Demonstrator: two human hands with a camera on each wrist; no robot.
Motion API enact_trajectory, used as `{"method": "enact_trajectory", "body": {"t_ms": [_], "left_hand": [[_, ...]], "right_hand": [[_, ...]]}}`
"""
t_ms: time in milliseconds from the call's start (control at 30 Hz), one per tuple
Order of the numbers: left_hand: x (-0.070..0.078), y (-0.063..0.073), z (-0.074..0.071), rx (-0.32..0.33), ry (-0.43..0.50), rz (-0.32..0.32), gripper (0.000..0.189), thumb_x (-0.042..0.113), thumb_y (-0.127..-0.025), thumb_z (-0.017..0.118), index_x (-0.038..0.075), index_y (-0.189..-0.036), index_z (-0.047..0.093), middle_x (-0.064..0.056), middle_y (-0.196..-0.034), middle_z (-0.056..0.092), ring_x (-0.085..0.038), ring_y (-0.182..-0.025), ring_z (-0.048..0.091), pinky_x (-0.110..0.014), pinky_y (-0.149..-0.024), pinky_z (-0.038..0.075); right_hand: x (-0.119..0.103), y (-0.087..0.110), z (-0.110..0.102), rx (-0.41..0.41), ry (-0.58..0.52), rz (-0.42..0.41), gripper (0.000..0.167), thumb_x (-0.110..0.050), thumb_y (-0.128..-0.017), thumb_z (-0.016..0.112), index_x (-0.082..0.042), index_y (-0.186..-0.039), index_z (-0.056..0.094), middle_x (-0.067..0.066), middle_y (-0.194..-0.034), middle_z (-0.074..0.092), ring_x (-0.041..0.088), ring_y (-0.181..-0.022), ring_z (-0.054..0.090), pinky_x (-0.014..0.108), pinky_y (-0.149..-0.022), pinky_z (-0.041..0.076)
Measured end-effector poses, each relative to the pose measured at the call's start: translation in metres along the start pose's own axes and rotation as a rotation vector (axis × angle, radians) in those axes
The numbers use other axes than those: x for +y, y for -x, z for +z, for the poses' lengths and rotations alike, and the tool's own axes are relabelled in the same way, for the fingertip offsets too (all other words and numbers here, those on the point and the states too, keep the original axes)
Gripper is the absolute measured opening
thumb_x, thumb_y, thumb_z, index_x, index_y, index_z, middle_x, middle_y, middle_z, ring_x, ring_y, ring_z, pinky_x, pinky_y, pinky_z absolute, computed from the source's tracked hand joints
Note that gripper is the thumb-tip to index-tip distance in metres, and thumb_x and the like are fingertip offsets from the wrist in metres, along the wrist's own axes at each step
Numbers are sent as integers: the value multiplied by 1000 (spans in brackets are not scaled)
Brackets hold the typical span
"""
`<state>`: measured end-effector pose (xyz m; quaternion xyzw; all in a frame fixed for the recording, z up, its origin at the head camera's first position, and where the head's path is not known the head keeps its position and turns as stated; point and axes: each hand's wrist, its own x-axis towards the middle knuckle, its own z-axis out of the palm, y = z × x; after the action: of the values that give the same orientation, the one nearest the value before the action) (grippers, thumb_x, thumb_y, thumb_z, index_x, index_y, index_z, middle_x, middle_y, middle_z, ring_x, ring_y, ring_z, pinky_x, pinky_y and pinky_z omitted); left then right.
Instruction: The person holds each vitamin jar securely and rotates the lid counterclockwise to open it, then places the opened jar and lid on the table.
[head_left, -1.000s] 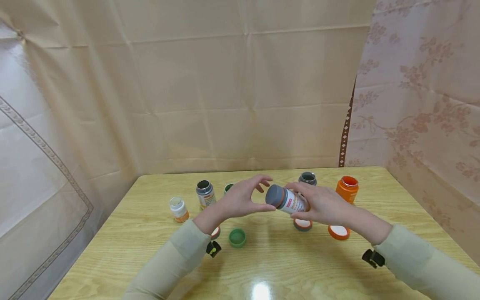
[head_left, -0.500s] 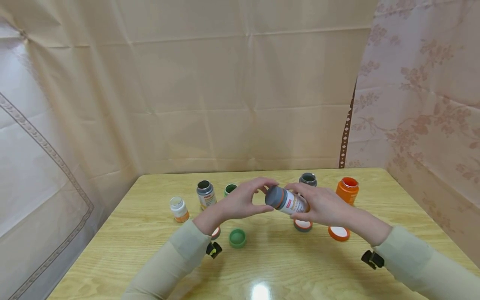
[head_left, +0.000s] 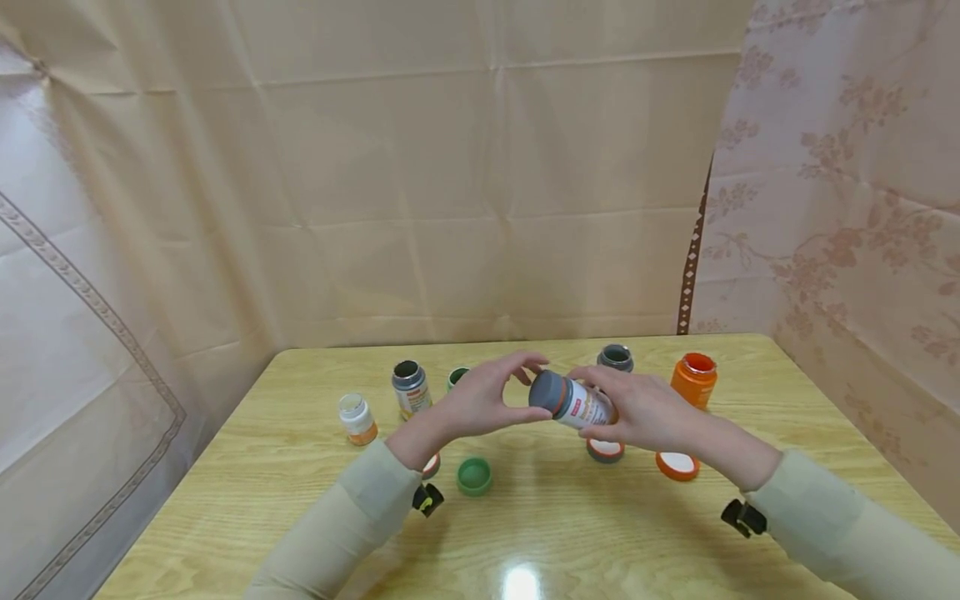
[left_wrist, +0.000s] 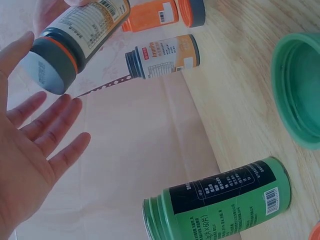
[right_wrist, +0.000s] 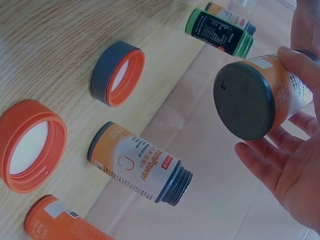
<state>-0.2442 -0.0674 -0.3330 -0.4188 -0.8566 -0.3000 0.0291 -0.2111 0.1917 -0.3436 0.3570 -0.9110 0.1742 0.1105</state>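
Note:
My right hand (head_left: 648, 408) grips a grey-and-white supplement bottle (head_left: 586, 406) by its body, tilted in the air above the table. Its grey screw lid (head_left: 548, 392) with an orange band is on and points toward my left hand (head_left: 480, 402). That hand's thumb and fingers are spread around the lid; in the left wrist view the fingertips (left_wrist: 74, 102) lie just off the lid's edge. Whether the thumb touches the lid is unclear. The right wrist view shows the bottle's dark base (right_wrist: 244, 101) facing the camera, with right-hand fingers around the body.
Lidless bottles stand on the wooden table (head_left: 525, 517): white (head_left: 357, 418), grey (head_left: 411, 388), green (left_wrist: 220, 200), another grey (right_wrist: 140, 162) and orange (head_left: 694, 379). Loose lids lie nearer: green (head_left: 474, 476), grey-orange (head_left: 605, 450) and orange (head_left: 678, 465). A beige cloth (head_left: 487, 167) hangs behind.
My left fingers drew in against the lid half a second ago and have since spread away from it. The right hand keeps its hold, and the bottle has hardly moved.

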Motion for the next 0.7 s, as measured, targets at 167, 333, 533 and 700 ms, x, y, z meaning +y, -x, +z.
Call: {"method": "enact_trajectory", "body": {"t_ms": [167, 333, 533, 700], "left_hand": [[-1, 1, 0, 24, 33, 83, 68, 30, -81, 81, 12, -138, 49, 2, -135, 54, -14, -114, 55, -38, -95, 45], [-1, 0, 1, -9, 48, 172, 67, 19, -81, 82, 10, -138, 48, -2, -133, 55, -12, -113, 54, -33, -98, 43], [-1, 0, 2, -49, 44, 163, 61, 11, -83, 78, 9, -137, 50, -1, -129, 56, -11, -111, 53, -27, -96, 43], [0, 0, 1, -61, 29, 119, 58, 18, -85, 77, 9, -136, 50, 2, -124, 58, -10, -104, 55, -29, -91, 45]], "right_hand": [[0, 0, 1, 1, 10, 0, 64, -33, -76, 84, -19, -129, 51, -2, -103, 60, 11, -76, 55, 26, -60, 46], [1, 0, 1, 4, 8, -1, 65, -34, -76, 84, -20, -130, 51, -3, -103, 61, 11, -77, 56, 26, -61, 47], [2, 0, 3, -4, 1, 0, 64, -35, -77, 83, -21, -130, 51, -4, -103, 61, 10, -78, 56, 26, -61, 46], [1, 0, 2, -11, -11, 2, 63, -35, -77, 83, -22, -129, 51, -5, -104, 61, 10, -78, 55, 27, -62, 46]]}}
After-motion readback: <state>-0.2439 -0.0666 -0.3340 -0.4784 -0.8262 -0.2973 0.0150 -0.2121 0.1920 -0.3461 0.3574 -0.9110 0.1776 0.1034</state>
